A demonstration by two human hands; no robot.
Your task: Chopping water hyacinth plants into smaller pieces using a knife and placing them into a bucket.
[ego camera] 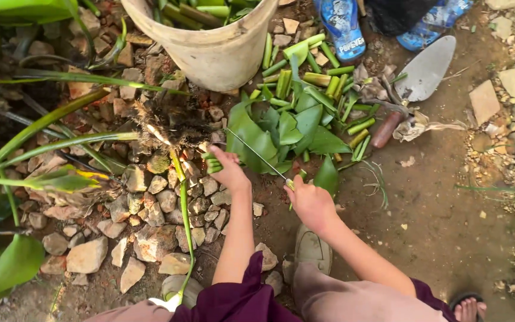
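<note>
Right hand [311, 203] fisted around knife [257, 156]; left hand [229, 170] closed on green stalk [212, 163], beside rock pile [150, 220] on ground.

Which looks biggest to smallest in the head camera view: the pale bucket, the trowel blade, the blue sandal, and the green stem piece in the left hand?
1. Pale bucket, cut off by the top edge.
2. Trowel blade and blue sandal: look alike, and the sandal is cropped, so no ranking.
3. Green stem piece in the left hand.
</note>
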